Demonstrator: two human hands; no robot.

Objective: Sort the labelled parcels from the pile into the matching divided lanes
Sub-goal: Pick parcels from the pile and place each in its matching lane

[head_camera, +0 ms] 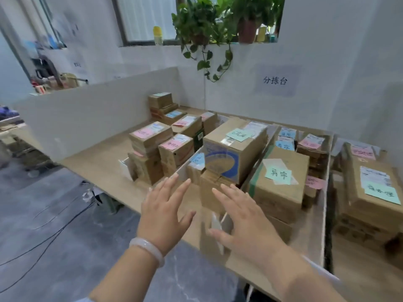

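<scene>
**Head view over the near edge of the counter (98, 158).** My left hand (165, 208) and my right hand (242, 216) hover side by side, backs up, fingers straight and spread. Neither holds anything. A pale bangle (148, 250) circles my left wrist. The fingertips of my right hand lie in front of a small plain parcel (214, 192) near the counter's front. I cannot tell whether they touch it, as the view is blurred there.

Behind that parcel stands the large parcel (235, 153), upright, with a green label on top. Just left of it, a small blue-labelled parcel (197, 160) sits against a white divider (182, 170). Left of the divider, pink-labelled parcels (150, 136) are stacked in a row that runs toward the far wall.

Right of the large parcel, in the next lane, a tape-edged parcel (281, 182) carries a green handwritten label. Two blue-labelled parcels (286, 138) lie beyond it, with pink-labelled ones beside those. At far right a tall stack (370, 214) bears a green label near and a pink one far.

A low white partition (87, 118) closes the counter's left side. On the far wall hangs a paper sign (275, 80), and above it potted plants (205, 25) trail from a window ledge. Black cables (54, 225) lie on the grey floor at left.
</scene>
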